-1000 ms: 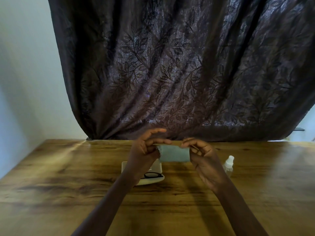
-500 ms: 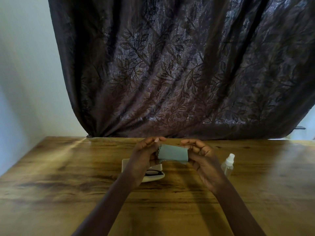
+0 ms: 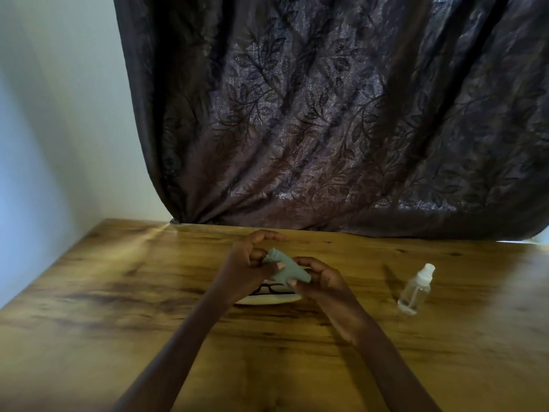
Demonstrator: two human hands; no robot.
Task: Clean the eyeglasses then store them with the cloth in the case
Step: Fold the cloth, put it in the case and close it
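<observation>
Left hand (image 3: 246, 269) and right hand (image 3: 323, 281) both pinch the folded cloth (image 3: 286, 270), slanting upper-left to lower-right; the case (image 3: 267, 300) holding the eyeglasses (image 3: 269, 289) lies just beneath, mid-frame.

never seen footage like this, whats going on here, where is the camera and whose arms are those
There is no machine here. The arms belong to a person, and the single picture comes from a wide-angle camera worn on their head, looking forward and down. The left hand and right hand together hold a small green cloth, bunched or folded, above a wooden table. Under the hands sits a pale case with dark-framed eyeglasses lying in it. A clear spray bottle stands to the right, and a dark leaf-patterned curtain hangs behind.
</observation>
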